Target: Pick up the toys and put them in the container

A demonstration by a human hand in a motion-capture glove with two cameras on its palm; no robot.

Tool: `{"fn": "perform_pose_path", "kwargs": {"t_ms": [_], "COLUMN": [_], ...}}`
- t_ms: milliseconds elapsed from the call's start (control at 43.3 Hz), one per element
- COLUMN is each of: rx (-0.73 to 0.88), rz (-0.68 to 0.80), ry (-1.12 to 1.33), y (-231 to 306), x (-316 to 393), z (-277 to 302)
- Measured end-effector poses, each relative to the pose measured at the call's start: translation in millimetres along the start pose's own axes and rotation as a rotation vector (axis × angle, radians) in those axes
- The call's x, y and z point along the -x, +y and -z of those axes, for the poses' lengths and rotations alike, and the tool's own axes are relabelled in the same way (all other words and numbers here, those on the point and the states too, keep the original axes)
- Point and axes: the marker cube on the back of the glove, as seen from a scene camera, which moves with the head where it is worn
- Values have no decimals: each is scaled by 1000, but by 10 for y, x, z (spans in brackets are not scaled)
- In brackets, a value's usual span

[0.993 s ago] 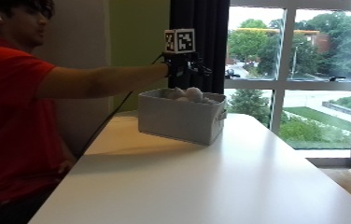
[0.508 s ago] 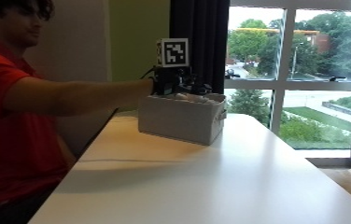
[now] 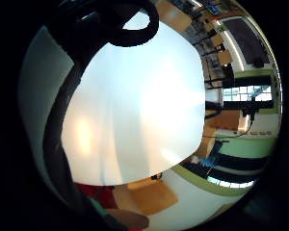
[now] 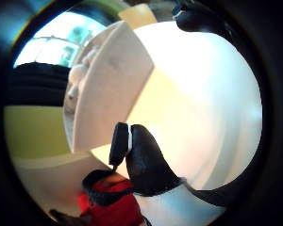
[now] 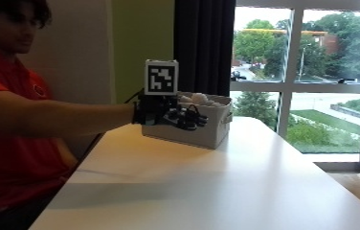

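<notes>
Toys (image 5: 199, 99) in container (image 5: 196, 130), fingers (image 5: 189, 120) slack

No words, numbers or brand names can be read anywhere. The container (image 5: 189, 125) carries no legible label.

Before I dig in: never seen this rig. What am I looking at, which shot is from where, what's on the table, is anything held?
No machine here: a person in a red shirt sits at a white table and works with a gloved right hand. The normal-looking picture comes from a camera beside the table. The two round ones come from cameras on that hand's palm, one at the thumb side, one at the little finger side, looking outward. On the table stands a grey container with pale toys in it; the thumb-side view shows its wall and the toys too. The hand hovers in front of the container, fingers loosely curled, holding nothing that I can see.
</notes>
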Motion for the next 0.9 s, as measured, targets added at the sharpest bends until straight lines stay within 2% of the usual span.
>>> {"fn": "perform_pose_path", "kwargs": {"t_ms": [208,531,669,900], "rx": [14,-9,-12,-48], "rz": [-119,-157,-181,-187], "ry": [-36,-54,-5,-57], "y": [133,245,262,250], "x": [-203,-281,-220,-62], "z": [-109,-169,-200,-213]}}
